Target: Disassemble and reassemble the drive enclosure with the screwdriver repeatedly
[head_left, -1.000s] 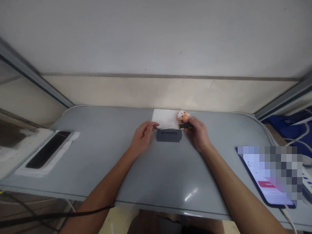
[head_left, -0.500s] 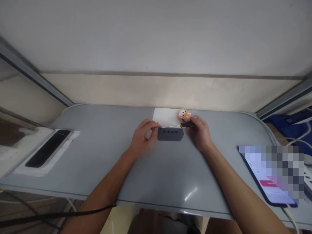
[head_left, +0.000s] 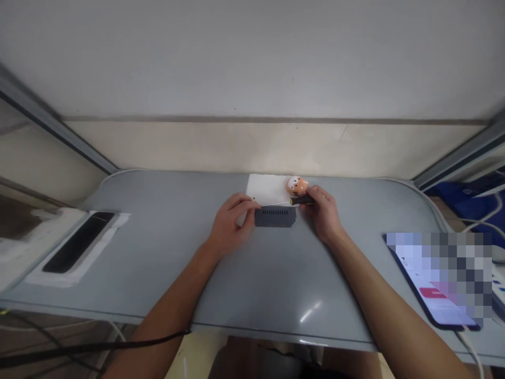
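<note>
My right hand grips the black and yellow handle of a screwdriver. Its thin metal shaft points left, to the fingertips of my left hand. The fingers of that hand are pinched together at the tip, by the left end of a dark grey vented box; what they hold is too small to make out. The box lies on the table just below the shaft. Close to my right fingers, an orange and white animal figure stands on a white sheet.
A lit phone or tablet with a cable lies at the right, near a white power strip. On the left a black phone-like slab rests on white paper. A pale wall borders the back of the grey table.
The view has shifted slightly. Both hands and the screwdriver keep nearly the same position over the box, and a small dark speck now shows on the white sheet beside my left fingers.
</note>
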Demonstrator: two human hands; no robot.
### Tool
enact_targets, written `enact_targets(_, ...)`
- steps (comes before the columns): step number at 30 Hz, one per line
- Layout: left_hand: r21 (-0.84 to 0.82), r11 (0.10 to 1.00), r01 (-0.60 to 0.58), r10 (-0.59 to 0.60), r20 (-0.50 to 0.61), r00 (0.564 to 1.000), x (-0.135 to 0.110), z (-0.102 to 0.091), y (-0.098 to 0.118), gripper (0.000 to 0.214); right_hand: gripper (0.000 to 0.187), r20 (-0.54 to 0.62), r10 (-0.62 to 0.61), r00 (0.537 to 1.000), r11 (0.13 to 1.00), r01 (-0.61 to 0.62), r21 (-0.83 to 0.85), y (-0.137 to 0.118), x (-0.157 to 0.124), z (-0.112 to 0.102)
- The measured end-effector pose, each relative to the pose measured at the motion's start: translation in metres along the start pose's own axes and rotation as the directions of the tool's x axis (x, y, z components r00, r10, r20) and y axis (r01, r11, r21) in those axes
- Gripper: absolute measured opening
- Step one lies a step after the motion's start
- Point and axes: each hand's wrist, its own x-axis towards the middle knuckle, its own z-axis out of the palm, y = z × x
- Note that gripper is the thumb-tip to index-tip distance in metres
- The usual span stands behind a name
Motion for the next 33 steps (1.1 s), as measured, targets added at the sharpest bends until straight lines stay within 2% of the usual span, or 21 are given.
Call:
enact_targets(6,0.012,1.0,0.003,-0.003,0.017,1.0,-0.001,0.0,-0.001,0.021,0.032,-0.057,0.04,0.998,0.999,-0.039,0.018,0.002,0.001,0.001)
enact_targets(10,0.035,0.999,-0.03,0.03,0.007,1.0,-0.002,0.0,-0.005,0.021,0.035,-0.08,-0.001,0.997,0.982,-0.014,-0.19,0.008,0.003,0.003)
enact_targets(15,0.098,0.995,-0.035,0.04,-0.046,0.998,-0.001,0.0,-0.01,0.022,0.037,0.053,-0.12,0.991,0.887,0.131,-0.443,0.01,0.002,0.006)
enact_targets(18,0.133,0.99,-0.048,0.06,-0.088,0.994,0.001,-0.001,-0.011,0.022,0.04,0.124,-0.093,0.988,0.863,0.142,-0.484,0.009,0.0,0.008)
enact_targets(24,0.174,0.984,-0.04,0.064,-0.138,0.988,0.003,0.0,-0.008,0.022,0.038,0.207,-0.14,0.968,0.827,0.229,-0.514,0.013,-0.001,0.007)
enact_targets(27,0.179,0.984,-0.025,0.049,-0.132,0.99,0.002,0.001,-0.006,0.022,0.036,0.188,-0.158,0.969,0.829,0.233,-0.508,0.014,0.0,0.008)
enact_targets(31,0.126,0.992,0.018,-0.016,-0.022,1.0,0.001,0.002,-0.007,0.024,0.036,0.118,-0.182,0.976,0.843,0.217,-0.492,0.012,0.002,0.008)
enact_targets(33,0.101,0.994,0.044,-0.046,0.012,0.999,0.0,0.002,-0.01,0.026,0.037,0.051,-0.158,0.986,0.877,0.164,-0.452,0.01,0.003,0.007)
